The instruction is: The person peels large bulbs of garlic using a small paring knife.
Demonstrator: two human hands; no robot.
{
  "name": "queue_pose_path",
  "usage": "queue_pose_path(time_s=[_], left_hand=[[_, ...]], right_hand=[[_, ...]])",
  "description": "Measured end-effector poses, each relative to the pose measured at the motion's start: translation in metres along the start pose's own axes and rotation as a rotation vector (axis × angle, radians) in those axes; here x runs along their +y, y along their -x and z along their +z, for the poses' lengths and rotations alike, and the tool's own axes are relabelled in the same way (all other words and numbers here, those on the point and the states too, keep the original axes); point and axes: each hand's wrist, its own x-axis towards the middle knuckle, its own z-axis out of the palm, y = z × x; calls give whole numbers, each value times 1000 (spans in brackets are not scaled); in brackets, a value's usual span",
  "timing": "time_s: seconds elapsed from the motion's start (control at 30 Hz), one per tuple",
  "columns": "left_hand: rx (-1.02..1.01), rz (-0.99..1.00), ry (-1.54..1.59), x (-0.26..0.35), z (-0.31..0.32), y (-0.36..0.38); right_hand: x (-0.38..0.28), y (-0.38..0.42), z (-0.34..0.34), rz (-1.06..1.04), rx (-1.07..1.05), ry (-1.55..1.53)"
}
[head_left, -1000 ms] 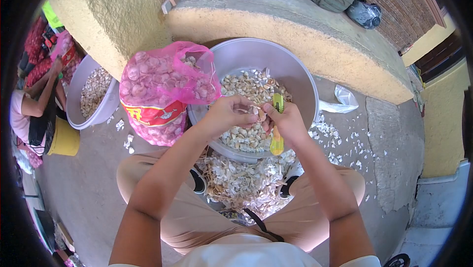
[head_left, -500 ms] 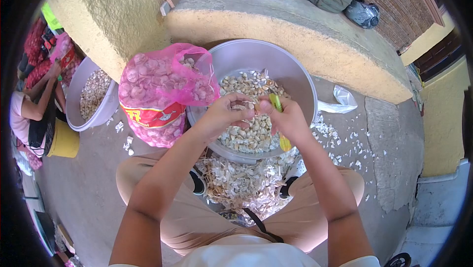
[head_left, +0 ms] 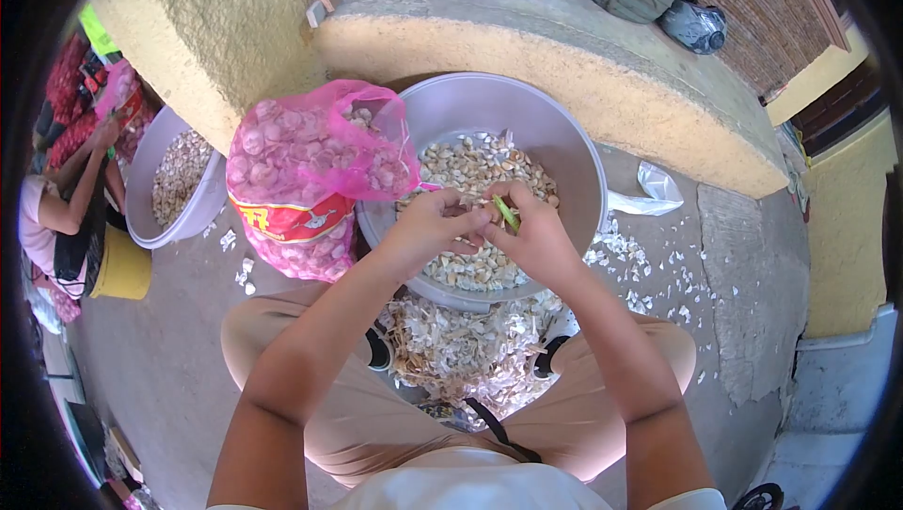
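Since half second back, yellow-green plastic-handled knife (head_left: 506,213) swung up, handle now mostly hidden in right hand (head_left: 531,235), which gripped it. Left hand (head_left: 435,224) pinched shut on small garlic clove, barely visible, touching right fingers. Both hovered over big grey metal basin (head_left: 564,148) of peeled cloves. Pink mesh garlic sack (head_left: 310,171) leaned on basin's left rim. Papery peel pile (head_left: 470,345) on floor between knees.

Bright daylight falls on a cracked grey concrete floor (head_left: 743,265) beside a rough yellow plastered wall (head_left: 216,30) and a curved yellow ledge (head_left: 564,68), with a brick wall (head_left: 752,11) behind at the upper right.
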Motion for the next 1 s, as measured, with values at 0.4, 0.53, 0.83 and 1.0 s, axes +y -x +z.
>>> queue_pose_path(time_s=[0.4,0.53,0.83,1.0], left_hand=[[-86,32,-89,4,-10,7],[-76,29,-92,9,-10,8],[203,599,-630,-7,-19,-12],[108,431,-729,4,-3,3]], right_hand=[[-5,1,-2,64,-120,-119],[10,2,7,82,-64,-331],[3,-4,2,411,-123,-717],[1,-3,4,440,-135,-680]])
